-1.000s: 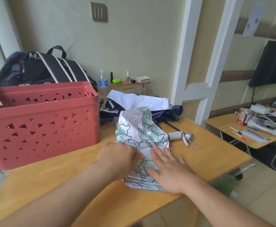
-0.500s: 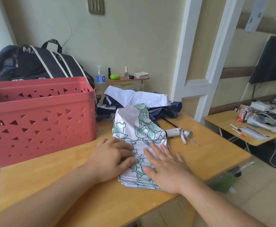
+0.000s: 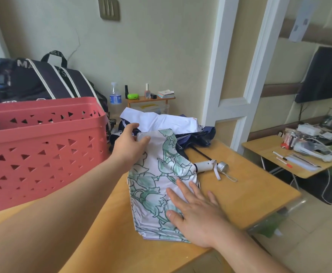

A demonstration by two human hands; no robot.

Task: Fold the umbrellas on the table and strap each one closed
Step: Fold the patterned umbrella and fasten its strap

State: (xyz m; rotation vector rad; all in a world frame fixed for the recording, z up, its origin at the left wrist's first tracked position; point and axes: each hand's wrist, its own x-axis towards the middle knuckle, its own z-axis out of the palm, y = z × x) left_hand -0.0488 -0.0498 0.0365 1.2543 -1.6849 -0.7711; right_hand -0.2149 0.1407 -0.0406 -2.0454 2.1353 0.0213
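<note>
The leaf-print umbrella (image 3: 157, 180) lies collapsed on the wooden table (image 3: 246, 194), canopy spread flat, its white handle (image 3: 204, 166) pointing right with a loose strap (image 3: 216, 172) beside it. Your right hand (image 3: 196, 215) lies flat on the near part of the canopy, fingers straight and spread. Your left hand (image 3: 129, 144) pinches the far edge of the fabric between thumb and fingers. Just behind it, touching, a second umbrella (image 3: 181, 127), white over navy, sits in a heap. A red basket (image 3: 43, 146) stands on the table's left side, a dark bag (image 3: 43, 79) behind it.
</note>
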